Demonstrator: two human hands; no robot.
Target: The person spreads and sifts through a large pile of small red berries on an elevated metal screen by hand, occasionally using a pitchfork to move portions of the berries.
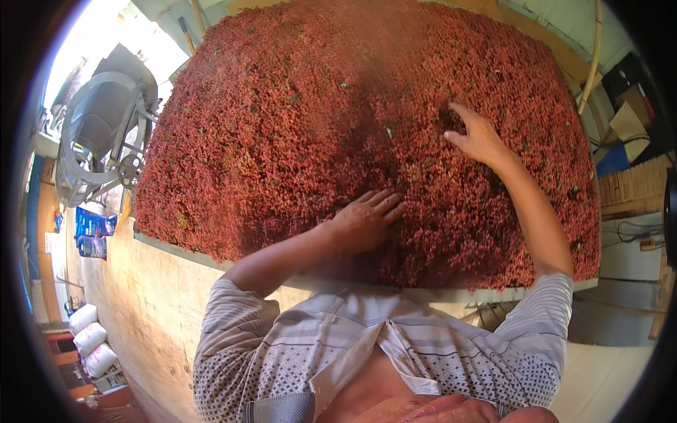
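Observation:
A broad heap of small red peppercorns [261,134], with a few green leaf bits mixed in, fills a large shallow bed in front of me. My left hand [367,220] rests palm down on the near middle of the heap, its fingers stretched out and slightly apart. Farther out and to the right, my right hand [479,137] is at the surface with thumb and forefinger spread. Its other fingers are partly hidden. Neither hand visibly grips anything. Between the hands lies a darker hollow in the peppercorns.
A pale rim [180,255] edges the bed close to my body. At left stands a grey metal drum machine [106,130] with a wheel. Blue bags [93,231] and stacked white sacks [90,338] lie along the left side. Wooden slats [635,187] and cables are at right.

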